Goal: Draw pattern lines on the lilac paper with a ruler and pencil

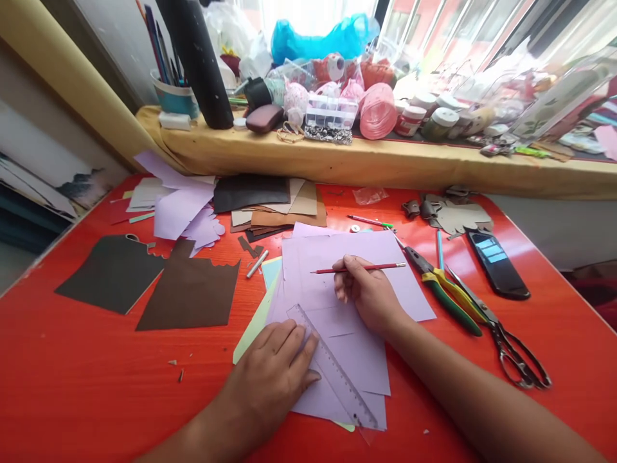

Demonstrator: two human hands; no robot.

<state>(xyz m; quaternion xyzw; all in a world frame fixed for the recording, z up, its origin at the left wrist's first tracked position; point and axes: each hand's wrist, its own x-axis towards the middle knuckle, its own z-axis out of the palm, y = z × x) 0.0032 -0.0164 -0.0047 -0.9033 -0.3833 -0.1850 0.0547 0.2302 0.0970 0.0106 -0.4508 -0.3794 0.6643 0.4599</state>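
Observation:
My left hand (274, 370) lies flat with fingers together, pressing on a clear plastic ruler (337, 373) that runs diagonally over lilac paper sheets (357, 263). My right hand (369, 292) is closed on a thin red pencil (380, 267), which lies level above the paper with its tip to the left. A pale green sheet (250, 328) sticks out from under the lilac stack. Everything rests on the red table (87, 379).
Right of the paper lie green-and-yellow pliers (446, 292), steel scissors (511, 347) and a black phone (496, 263). Dark brown leather pieces (190, 292) lie on the left, more paper and leather scraps behind. A cluttered yellow-covered ledge (366, 164) runs along the back.

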